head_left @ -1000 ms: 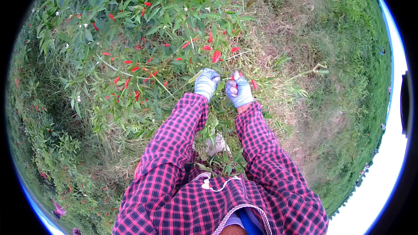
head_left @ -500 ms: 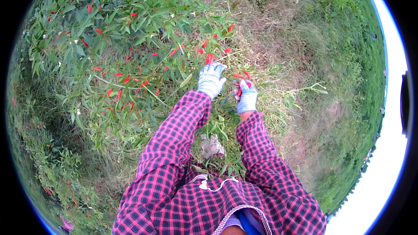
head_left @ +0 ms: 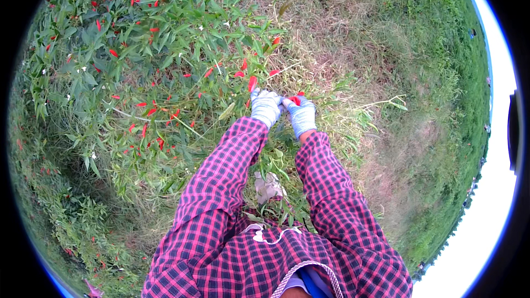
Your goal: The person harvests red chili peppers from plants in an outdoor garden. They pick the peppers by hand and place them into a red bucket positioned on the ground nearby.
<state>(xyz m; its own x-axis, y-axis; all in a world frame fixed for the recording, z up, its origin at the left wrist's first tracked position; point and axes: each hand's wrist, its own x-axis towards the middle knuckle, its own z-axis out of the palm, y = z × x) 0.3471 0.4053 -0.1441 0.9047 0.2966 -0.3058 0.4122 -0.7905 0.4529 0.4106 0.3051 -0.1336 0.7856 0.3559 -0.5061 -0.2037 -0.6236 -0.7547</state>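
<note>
My left hand (head_left: 266, 108), in a pale blue-grey glove, is closed at the edge of a chili plant (head_left: 182, 38). A red chili pepper (head_left: 252, 83) sticks out past its fingers on the far side. My right hand (head_left: 302, 116), gloved alike, is closed on several red chili peppers (head_left: 297, 99) that show above its fingers. The fingers of both hands meet or nearly meet; what lies between them is too small to make out. More red chilies (head_left: 239, 74) hang just beyond my left hand.
Leafy plants with red chilies and small white flowers fill the left side. Dry grass (head_left: 326, 16) covers the ground ahead and to the right. A thin green-tipped stem (head_left: 381, 102) reaches right. A whitish cloth-like thing (head_left: 268, 186) shows between my forearms.
My right hand has moved left and a little upward with its chilies, up to my left hand. The plants have shifted slightly left in the view. My left hand stays nearly in place.
</note>
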